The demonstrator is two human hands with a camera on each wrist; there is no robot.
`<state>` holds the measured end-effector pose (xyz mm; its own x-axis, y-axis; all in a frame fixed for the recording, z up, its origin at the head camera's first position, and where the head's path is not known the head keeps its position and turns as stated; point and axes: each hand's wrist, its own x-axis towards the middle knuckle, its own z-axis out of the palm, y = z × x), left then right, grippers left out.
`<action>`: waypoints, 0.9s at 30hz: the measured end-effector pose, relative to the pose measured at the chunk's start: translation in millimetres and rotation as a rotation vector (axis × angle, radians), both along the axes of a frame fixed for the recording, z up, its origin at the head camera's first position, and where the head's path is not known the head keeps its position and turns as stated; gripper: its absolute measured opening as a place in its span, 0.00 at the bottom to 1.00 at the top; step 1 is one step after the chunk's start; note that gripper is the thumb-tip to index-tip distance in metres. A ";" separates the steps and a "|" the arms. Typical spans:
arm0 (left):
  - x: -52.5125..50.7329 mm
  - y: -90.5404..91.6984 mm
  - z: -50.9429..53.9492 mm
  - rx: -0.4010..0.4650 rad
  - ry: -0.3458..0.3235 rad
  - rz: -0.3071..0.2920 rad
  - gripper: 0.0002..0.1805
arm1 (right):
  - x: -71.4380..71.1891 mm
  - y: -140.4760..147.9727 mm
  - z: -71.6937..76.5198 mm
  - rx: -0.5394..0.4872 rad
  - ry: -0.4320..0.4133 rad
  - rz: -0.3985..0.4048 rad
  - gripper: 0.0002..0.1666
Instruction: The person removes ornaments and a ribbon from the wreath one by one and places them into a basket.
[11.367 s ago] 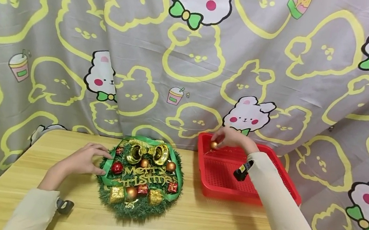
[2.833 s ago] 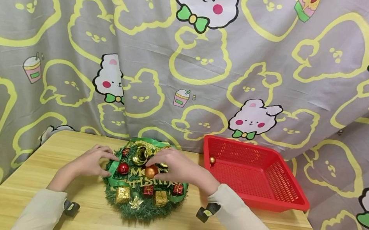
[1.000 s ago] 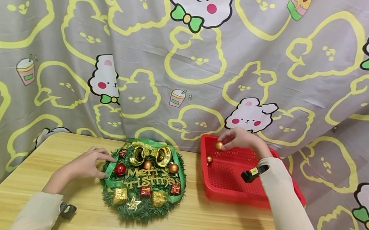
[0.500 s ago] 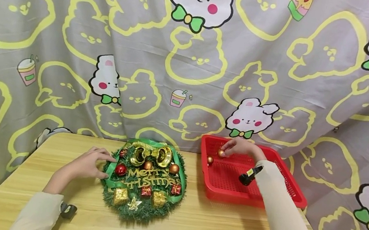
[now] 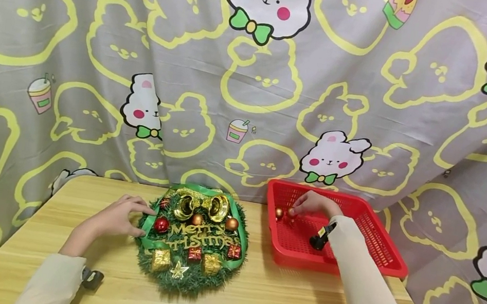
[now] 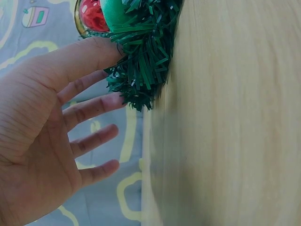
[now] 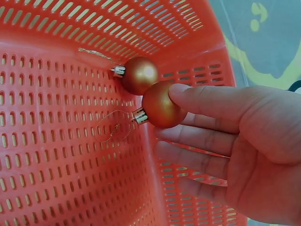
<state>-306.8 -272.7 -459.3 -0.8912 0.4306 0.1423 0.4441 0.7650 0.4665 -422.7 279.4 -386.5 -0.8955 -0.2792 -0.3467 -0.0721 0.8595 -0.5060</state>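
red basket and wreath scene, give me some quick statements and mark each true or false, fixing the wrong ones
1. The right hand pinches a gold ball inside the red basket. True.
2. The left hand is at the right side of the wreath in the head view. False: it is at the left side.
3. A second ball is in the red basket. True.
4. The star on the wreath is red. False: it is gold.
5. In the head view, the red basket is right of the wreath. True.
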 end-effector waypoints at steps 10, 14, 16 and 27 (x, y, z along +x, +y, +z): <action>-0.3 0.4 0.5 0.002 -0.003 0.002 0.30 | 3.2 -3.5 -5.0 0.008 0.006 -0.015 0.16; -0.4 0.4 -0.3 -0.001 -0.004 0.000 0.30 | 3.8 -4.9 -7.3 0.012 -0.001 -0.017 0.15; -0.4 0.3 -0.6 0.000 -0.002 0.000 0.30 | 3.0 -5.9 -9.0 0.002 -0.010 -0.023 0.15; -1.0 -1.1 -1.1 0.004 0.003 -0.006 0.30 | 0.0 -11.6 -13.6 0.041 -0.030 -0.046 0.16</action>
<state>-307.8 -273.8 -460.5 -0.8884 0.4351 0.1466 0.4498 0.7604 0.4685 -422.8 267.8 -400.1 -0.8961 -0.2231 -0.3836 -0.0175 0.8816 -0.4717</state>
